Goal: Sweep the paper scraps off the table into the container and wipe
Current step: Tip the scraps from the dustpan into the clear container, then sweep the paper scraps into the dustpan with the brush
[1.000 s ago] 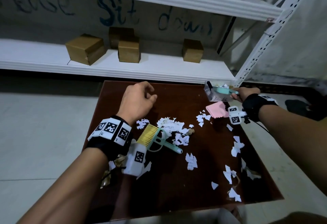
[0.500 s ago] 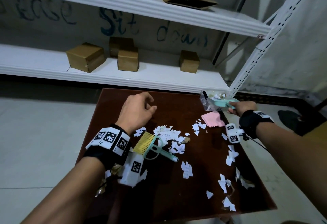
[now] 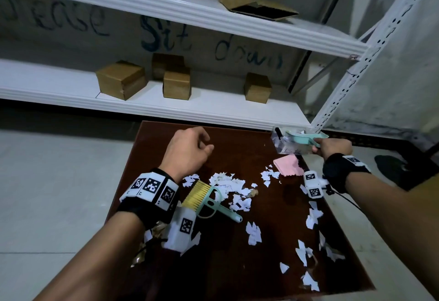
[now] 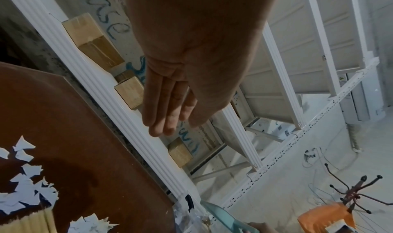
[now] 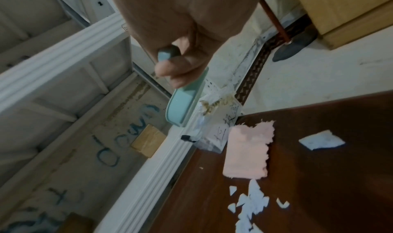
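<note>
Four cardboard boxes [image 3: 121,82] sit on a white shelf [image 3: 213,108] below blue wall writing [image 3: 166,39].

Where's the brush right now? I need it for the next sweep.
In the head view the brush lies on the table, left of centre, just right of the left wrist, bristles near the main pile of paper scraps; neither hand holds it.

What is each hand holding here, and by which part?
The right hand grips the teal dustpan by its handle, tipped over the clear container. The left hand holds nothing.
</note>
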Demonstrator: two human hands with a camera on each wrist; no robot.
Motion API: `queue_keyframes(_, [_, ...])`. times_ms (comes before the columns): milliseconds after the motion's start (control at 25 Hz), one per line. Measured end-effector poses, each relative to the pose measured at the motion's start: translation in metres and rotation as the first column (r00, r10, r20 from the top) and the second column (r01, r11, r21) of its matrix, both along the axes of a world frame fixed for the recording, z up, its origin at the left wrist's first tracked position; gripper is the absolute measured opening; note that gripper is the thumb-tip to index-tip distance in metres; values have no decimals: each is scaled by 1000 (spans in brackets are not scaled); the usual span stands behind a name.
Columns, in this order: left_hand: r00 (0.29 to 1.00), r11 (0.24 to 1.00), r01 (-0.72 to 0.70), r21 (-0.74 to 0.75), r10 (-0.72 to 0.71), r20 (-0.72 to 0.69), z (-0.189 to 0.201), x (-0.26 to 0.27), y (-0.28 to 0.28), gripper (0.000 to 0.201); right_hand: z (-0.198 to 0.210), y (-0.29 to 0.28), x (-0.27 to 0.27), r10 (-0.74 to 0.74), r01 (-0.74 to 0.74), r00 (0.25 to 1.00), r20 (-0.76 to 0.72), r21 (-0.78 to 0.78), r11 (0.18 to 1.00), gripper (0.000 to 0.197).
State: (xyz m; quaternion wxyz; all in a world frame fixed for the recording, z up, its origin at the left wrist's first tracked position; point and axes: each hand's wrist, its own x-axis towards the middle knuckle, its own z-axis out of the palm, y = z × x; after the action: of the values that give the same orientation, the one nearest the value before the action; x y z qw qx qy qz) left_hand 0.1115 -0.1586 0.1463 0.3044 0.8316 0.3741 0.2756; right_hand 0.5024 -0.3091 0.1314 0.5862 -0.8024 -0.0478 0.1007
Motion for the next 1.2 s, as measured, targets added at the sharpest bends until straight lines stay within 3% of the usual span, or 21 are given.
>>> queue_keyframes(80, [1000, 1000, -11, -20, 11, 1, 2, 0, -1, 13, 1, 0, -14, -85, 82, 996, 38, 88, 993, 18])
queue_keyframes(280, [999, 997, -21, -68, 23, 25, 6, 1, -7, 6, -5, -10, -45, -114, 100, 993, 35, 271, 957, 11])
queue_keyframes(520, [995, 962, 34, -272, -7, 98, -4, 7, -11, 12, -9, -11, -100, 46, -50, 999, 20, 456, 889, 19])
queue_keyframes(840, [979, 890, 94, -446, -2, 203, -16, 16, -14, 12, -3, 1, -158, 201, -193, 979, 33, 464, 864, 19])
queue_keyframes(920, [969, 846, 127, -518, 7, 249, -10, 18, -20, 20, -4, 2, -177, 260, -247, 965, 36, 457, 854, 18])
queue_keyframes(1080, [968, 684, 219, -696, -61, 245, 2, 28, -37, 57, -10, 8, -223, 436, -425, 897, 80, 432, 796, 12])
queue_keyframes(1200, [953, 616, 245, -749, -11, 303, 3, 27, -37, 56, -24, 9, -249, 559, -574, 813, 162, 376, 727, 11])
